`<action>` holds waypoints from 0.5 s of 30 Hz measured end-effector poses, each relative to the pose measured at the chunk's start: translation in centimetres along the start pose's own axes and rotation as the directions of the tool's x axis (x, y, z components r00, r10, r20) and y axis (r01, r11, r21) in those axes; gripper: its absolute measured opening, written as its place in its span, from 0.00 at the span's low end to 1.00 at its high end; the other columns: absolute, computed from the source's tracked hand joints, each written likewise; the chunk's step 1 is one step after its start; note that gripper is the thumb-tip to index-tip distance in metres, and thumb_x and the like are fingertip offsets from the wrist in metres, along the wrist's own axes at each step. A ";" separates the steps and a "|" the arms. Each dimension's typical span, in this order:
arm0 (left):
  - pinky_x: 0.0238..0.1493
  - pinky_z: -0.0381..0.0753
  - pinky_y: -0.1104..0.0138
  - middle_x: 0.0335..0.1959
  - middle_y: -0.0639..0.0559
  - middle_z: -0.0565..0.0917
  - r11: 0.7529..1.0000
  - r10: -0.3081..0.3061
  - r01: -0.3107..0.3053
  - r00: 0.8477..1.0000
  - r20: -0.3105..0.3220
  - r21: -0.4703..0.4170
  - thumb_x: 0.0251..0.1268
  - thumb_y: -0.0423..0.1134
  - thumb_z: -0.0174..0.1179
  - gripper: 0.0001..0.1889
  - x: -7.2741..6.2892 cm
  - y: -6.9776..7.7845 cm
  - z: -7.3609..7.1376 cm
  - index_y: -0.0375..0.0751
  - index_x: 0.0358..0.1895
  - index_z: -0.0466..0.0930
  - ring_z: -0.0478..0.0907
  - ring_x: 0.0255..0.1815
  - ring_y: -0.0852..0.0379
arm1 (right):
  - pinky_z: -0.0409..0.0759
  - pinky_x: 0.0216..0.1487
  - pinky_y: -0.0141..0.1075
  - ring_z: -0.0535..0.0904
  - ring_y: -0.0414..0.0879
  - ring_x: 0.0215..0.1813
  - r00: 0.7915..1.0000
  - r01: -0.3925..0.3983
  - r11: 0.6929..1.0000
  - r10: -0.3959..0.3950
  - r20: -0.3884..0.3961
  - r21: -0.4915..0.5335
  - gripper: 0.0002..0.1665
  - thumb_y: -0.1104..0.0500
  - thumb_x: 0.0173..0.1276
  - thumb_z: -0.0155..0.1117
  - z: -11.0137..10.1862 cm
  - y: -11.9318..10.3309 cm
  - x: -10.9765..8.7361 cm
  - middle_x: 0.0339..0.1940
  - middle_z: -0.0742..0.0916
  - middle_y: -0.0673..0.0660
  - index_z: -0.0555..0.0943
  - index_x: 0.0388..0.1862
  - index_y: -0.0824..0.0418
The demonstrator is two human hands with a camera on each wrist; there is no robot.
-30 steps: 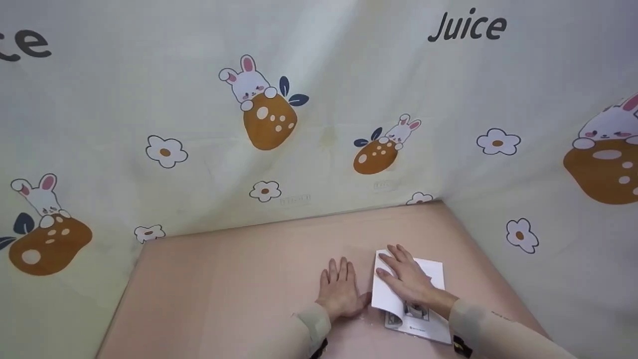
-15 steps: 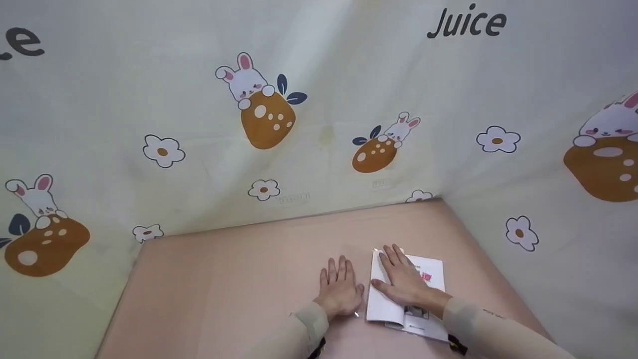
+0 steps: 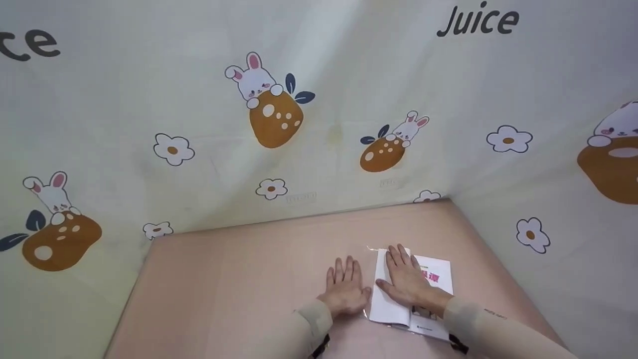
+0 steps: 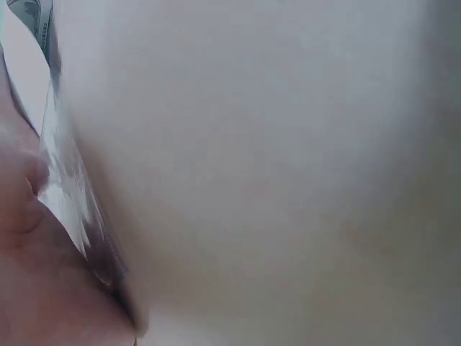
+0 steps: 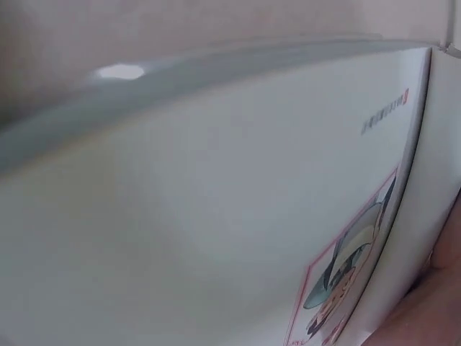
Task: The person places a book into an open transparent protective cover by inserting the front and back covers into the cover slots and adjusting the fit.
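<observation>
A thin white book (image 3: pixel 436 326) with pink lettering and a picture lies on the pink tabletop. Over its left part a white flap (image 3: pixel 389 313) is folded, its lower edge bulging slightly. Clear plastic film (image 4: pixel 68 187) sticks out past the flap's left side. My right hand (image 3: pixel 409 283) rests on the flap with its fingers straight and spread, pointing away from me. To the left, my left hand (image 3: pixel 346 294) lies on the tabletop, fingers straight, its thumb by the film's edge; whether it touches is unclear. The book's printed cover (image 5: pixel 216 194) fills most of the right wrist view.
The pink tabletop (image 3: pixel 239 279) stretches left of the hands. Pale cloth walls (image 3: pixel 329 164) printed with rabbits and flowers enclose it at the back and both sides.
The flap's curled lower corner has come down flatter, and more pink lettering shows beside my right hand. My left thumb has drawn in closer to its fingers. The head view has shifted slightly.
</observation>
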State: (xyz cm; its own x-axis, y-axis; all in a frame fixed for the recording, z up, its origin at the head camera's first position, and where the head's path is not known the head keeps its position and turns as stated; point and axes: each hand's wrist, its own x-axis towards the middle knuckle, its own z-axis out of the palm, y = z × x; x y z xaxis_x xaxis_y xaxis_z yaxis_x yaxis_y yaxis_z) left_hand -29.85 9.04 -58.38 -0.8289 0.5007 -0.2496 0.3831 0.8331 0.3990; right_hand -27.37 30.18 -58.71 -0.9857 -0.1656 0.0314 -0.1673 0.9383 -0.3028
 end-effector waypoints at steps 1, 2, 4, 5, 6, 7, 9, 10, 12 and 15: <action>0.97 0.37 0.39 0.98 0.41 0.42 1.000 -0.003 0.003 1.000 0.008 0.015 0.85 0.66 0.43 0.49 0.0 0.0 0.0 0.36 0.93 0.44 0.34 0.99 0.35 | 0.54 0.90 0.76 0.52 0.76 0.94 1.000 -0.003 1.000 0.003 -0.005 -0.005 0.52 0.41 0.82 0.62 0.1 0.0 0.0 0.91 0.63 0.77 0.63 0.85 0.79; 0.97 0.37 0.40 0.98 0.41 0.41 0.999 -0.008 0.007 1.000 0.019 0.033 0.83 0.69 0.44 0.51 -0.1 0.1 -0.1 0.37 0.94 0.44 0.33 0.99 0.36 | 0.54 0.90 0.75 0.52 0.76 0.94 1.000 -0.005 1.000 0.005 -0.004 -0.014 0.51 0.41 0.83 0.61 0.1 0.0 0.0 0.91 0.63 0.77 0.63 0.86 0.79; 0.97 0.37 0.40 0.98 0.42 0.40 0.998 -0.015 0.013 0.999 0.036 0.066 0.79 0.75 0.46 0.56 -0.2 0.2 -0.2 0.39 0.94 0.44 0.34 0.99 0.37 | 0.53 0.91 0.75 0.52 0.75 0.94 1.000 -0.011 0.999 0.012 0.003 -0.038 0.50 0.42 0.85 0.60 0.2 -0.2 0.0 0.92 0.63 0.76 0.63 0.86 0.78; 0.97 0.38 0.41 0.98 0.42 0.40 0.997 -0.019 0.016 0.999 0.042 0.080 0.77 0.78 0.47 0.58 -0.3 0.2 -0.2 0.39 0.94 0.44 0.34 0.99 0.37 | 0.53 0.91 0.75 0.52 0.75 0.94 1.000 -0.014 0.999 0.014 0.007 -0.048 0.49 0.42 0.85 0.60 0.2 -0.3 0.1 0.92 0.63 0.76 0.63 0.86 0.78; 0.97 0.37 0.41 0.98 0.43 0.39 0.996 -0.021 0.017 0.999 0.050 0.090 0.76 0.79 0.47 0.59 -0.4 0.3 -0.3 0.40 0.94 0.44 0.33 0.99 0.37 | 0.53 0.91 0.75 0.52 0.74 0.94 1.000 -0.015 0.998 0.016 0.011 -0.057 0.49 0.42 0.86 0.59 0.2 -0.3 0.1 0.92 0.63 0.75 0.63 0.86 0.77; 0.97 0.37 0.41 0.98 0.43 0.39 0.995 -0.025 0.020 0.998 0.054 0.100 0.75 0.80 0.48 0.60 -0.4 0.3 -0.3 0.40 0.94 0.44 0.33 0.99 0.37 | 0.53 0.91 0.74 0.52 0.74 0.94 1.000 -0.017 0.998 0.018 0.016 -0.067 0.48 0.43 0.86 0.59 0.2 -0.4 0.1 0.92 0.63 0.75 0.63 0.86 0.77; 0.97 0.37 0.41 0.98 0.43 0.38 0.994 -0.030 0.023 0.998 0.061 0.111 0.74 0.81 0.48 0.61 -0.6 0.4 -0.5 0.40 0.94 0.43 0.33 0.99 0.38 | 0.53 0.91 0.74 0.52 0.74 0.95 0.999 -0.017 0.995 0.020 0.026 -0.096 0.47 0.42 0.86 0.58 0.1 -0.7 0.3 0.92 0.63 0.74 0.64 0.86 0.76; 0.97 0.37 0.41 0.98 0.43 0.39 0.993 -0.031 0.024 0.998 0.061 0.116 0.74 0.81 0.48 0.61 -0.6 0.4 -0.6 0.40 0.94 0.43 0.33 0.99 0.37 | 0.53 0.91 0.74 0.53 0.73 0.94 0.999 -0.018 0.994 0.021 0.028 -0.104 0.47 0.42 0.86 0.58 0.1 -0.8 0.4 0.92 0.63 0.74 0.64 0.86 0.76; 0.97 0.37 0.41 0.98 0.43 0.38 0.992 -0.031 0.024 0.997 0.064 0.122 0.74 0.81 0.49 0.61 -0.7 0.4 -0.7 0.41 0.94 0.43 0.33 0.99 0.38 | 0.54 0.91 0.73 0.54 0.73 0.94 0.999 -0.017 0.993 0.020 0.027 -0.116 0.48 0.42 0.85 0.59 0.1 -0.9 0.5 0.92 0.64 0.74 0.65 0.86 0.76; 0.97 0.38 0.41 0.98 0.43 0.39 0.991 -0.028 0.018 0.997 0.074 0.130 0.76 0.79 0.49 0.59 -0.7 0.3 -0.9 0.41 0.94 0.43 0.34 0.99 0.38 | 0.55 0.91 0.73 0.54 0.73 0.94 0.999 -0.023 0.991 0.027 0.031 -0.129 0.48 0.41 0.85 0.59 0.1 -0.9 0.6 0.92 0.65 0.74 0.65 0.86 0.75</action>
State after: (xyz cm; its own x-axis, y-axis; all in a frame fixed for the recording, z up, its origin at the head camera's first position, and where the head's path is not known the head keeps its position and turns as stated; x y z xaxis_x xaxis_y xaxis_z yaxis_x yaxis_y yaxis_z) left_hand -29.53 8.78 -57.30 -0.8065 0.4935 -0.3256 0.4179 0.8654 0.2764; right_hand -27.82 29.25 -58.52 -0.9887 -0.1495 -0.0067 -0.1459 0.9731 -0.1784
